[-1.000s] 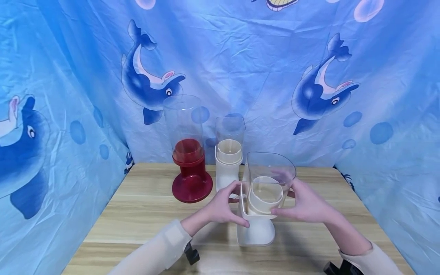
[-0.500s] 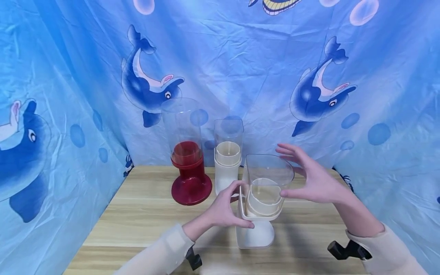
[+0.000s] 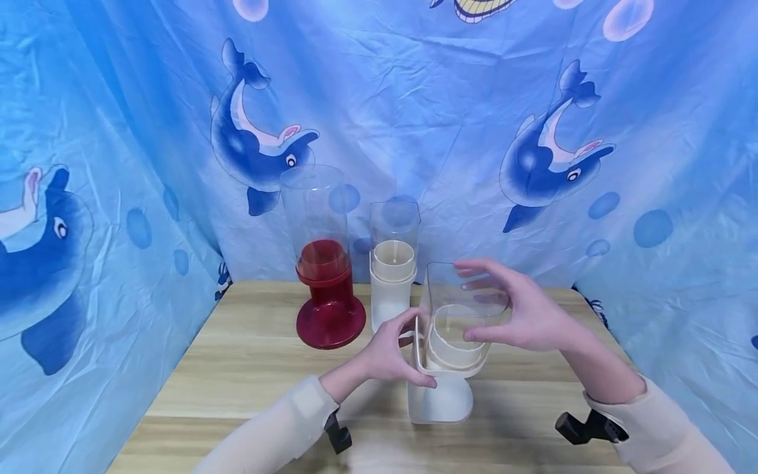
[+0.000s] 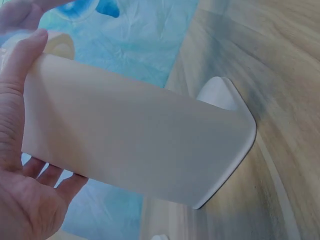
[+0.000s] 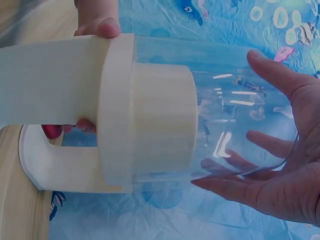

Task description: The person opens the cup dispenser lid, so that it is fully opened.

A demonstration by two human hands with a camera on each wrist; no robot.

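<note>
A white stand (image 3: 441, 400) with a flat foot stands upright near the middle of the table. A clear plastic sleeve (image 3: 445, 284), open at the top, sits around its white inner ring (image 5: 162, 117). My left hand (image 3: 387, 352) grips the stand's upper part from the left, thumb in front and fingers behind. From the right, my right hand (image 3: 527, 313) holds the clear sleeve near its open end. In the right wrist view, its thumb lies along one side and its fingers curve round the other.
Behind on the left stands a red stand (image 3: 330, 322) with a tall clear cylinder (image 3: 314, 207). Beside it is a second white stand (image 3: 391, 303) with a clear sleeve (image 3: 394, 218). A blue dolphin-print curtain (image 3: 379, 118) encloses the wooden table (image 3: 237, 368).
My right hand left the sleeve's lower part, rose with spread fingers, then came in around the sleeve's upper part. The left hand keeps its grip on the stand.
</note>
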